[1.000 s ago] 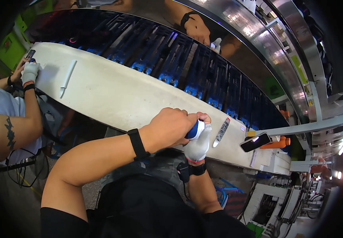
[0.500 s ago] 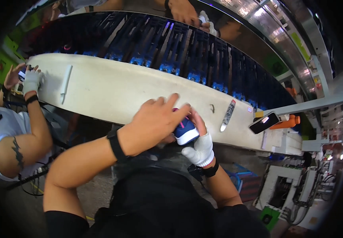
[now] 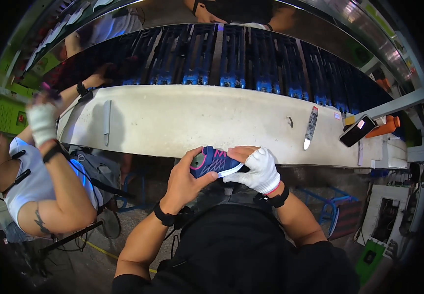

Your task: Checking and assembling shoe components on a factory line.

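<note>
A small navy sneaker (image 3: 217,162) with pink trim and a white sole is held at the bench's near edge, in front of my body. Its opening faces left, and something grey-green shows inside. My bare left hand (image 3: 184,177) grips the heel end, thumb along the near side. Around the toe end closes my right hand (image 3: 260,169), which wears a white glove that leaves fingertips bare. Part of the toe is hidden by that hand.
On the pale bench (image 3: 197,115) lie a patterned-handled blade tool (image 3: 311,128), a grey stick-like tool (image 3: 107,122) and a phone (image 3: 357,131) beside an orange bottle (image 3: 385,127). Beyond runs a dark slatted conveyor (image 3: 231,59). A co-worker (image 3: 55,196) sits at left; a stool (image 3: 342,213) stands right.
My left hand has come down from above the sneaker onto its heel end. The sneaker is now turned sideways. At left, one co-worker's hand has reached toward the conveyor.
</note>
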### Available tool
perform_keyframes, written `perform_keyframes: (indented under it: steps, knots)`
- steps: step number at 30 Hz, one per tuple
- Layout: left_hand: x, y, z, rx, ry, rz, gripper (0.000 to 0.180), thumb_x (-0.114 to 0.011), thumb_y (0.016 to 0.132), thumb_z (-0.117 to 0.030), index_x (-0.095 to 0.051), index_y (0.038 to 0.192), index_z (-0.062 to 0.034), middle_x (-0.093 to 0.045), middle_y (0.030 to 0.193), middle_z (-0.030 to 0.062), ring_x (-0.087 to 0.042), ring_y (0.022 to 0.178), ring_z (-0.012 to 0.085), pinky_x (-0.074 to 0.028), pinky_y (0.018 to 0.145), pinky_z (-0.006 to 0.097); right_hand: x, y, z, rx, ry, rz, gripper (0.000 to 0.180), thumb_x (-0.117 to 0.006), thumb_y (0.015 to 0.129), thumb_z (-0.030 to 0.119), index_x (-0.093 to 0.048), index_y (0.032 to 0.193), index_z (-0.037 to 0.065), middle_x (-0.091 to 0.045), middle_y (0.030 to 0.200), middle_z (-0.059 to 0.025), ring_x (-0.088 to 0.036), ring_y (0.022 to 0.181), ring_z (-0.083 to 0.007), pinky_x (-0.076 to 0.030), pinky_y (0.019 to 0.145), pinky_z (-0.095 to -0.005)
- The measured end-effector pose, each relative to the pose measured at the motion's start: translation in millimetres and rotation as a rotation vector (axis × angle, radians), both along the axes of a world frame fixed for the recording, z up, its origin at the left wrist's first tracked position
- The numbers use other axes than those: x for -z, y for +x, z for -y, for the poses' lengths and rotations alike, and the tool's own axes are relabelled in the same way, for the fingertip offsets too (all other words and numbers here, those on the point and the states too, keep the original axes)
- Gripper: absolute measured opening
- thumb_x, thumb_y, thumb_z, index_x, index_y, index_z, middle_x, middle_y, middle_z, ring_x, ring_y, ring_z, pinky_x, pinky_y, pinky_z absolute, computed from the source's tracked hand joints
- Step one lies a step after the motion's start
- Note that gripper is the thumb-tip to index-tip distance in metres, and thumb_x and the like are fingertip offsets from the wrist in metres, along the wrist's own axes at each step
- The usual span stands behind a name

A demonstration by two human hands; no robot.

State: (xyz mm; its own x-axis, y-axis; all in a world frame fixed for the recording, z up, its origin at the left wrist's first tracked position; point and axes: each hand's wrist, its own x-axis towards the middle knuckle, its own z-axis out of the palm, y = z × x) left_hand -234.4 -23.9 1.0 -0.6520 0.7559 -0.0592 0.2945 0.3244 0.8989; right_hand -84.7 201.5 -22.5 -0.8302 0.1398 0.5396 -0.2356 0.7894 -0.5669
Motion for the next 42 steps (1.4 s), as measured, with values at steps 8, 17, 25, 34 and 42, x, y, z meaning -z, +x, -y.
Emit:
perform_keyframes:
  steps: [8,17,25,34,42]
  knots:
    - [32,-22,11,0.086,0.212,0.069,0.060,-0.092,0.091,-0.025,-0.068,0.141,-0.0028,-0.078,0.118,0.0115,-0.072,0.107,0.0177,-0.058,0.095,0.035,1,5,7,0.068,-0.090,0.249,0.073,-0.105,0.067,0.044,-0.079,0.124,0.006,-0.080,0.125,-0.0161,-0.076,0.117,-0.0372,-0.060,0.101,-0.0455]
    - [65,-96,-9,-0.272,0.544,0.282,0.016,-0.072,0.106,-0.011,-0.069,0.113,0.0026,-0.074,0.085,0.0062,-0.068,0.071,0.0099,-0.056,0.066,0.026,-229,-43,-106,0.087,-0.477,-0.031,0.038,-0.095,0.085,0.006,-0.074,0.115,-0.002,-0.080,0.102,-0.0060,-0.076,0.092,-0.0144,-0.063,0.083,-0.0336]
    - [61,-94,-9,-0.302,0.409,0.099,0.014,-0.078,0.098,-0.009,-0.073,0.098,0.0038,-0.078,0.085,0.0059,-0.069,0.074,0.0082,-0.057,0.071,0.025,-466,-167,-181,0.013,-0.803,-0.845,0.064,-0.077,0.106,0.010,-0.044,0.157,-0.010,-0.068,0.139,-0.0231,-0.074,0.125,-0.0322,-0.064,0.103,-0.0375]
    - [58,-90,-8,-0.243,0.356,0.014,0.019,-0.077,0.099,-0.015,-0.075,0.097,0.0031,-0.079,0.082,0.0080,-0.073,0.073,0.0115,-0.059,0.071,0.028,-331,-187,-146,0.403,0.089,-0.101,0.040,-0.080,0.098,0.041,-0.079,0.114,0.005,-0.081,0.111,-0.0171,-0.077,0.106,-0.0313,-0.059,0.098,-0.0430]
    - [45,-112,-3,-0.032,0.186,-0.012,0.027,-0.064,0.109,-0.026,-0.074,0.098,-0.0033,-0.078,0.083,0.0104,-0.073,0.076,0.0203,-0.057,0.074,0.036,-286,-261,-117,0.399,0.507,0.071,0.058,-0.069,0.101,0.060,-0.076,0.119,0.006,-0.074,0.124,-0.0218,-0.066,0.125,-0.0415,-0.051,0.110,-0.0509]
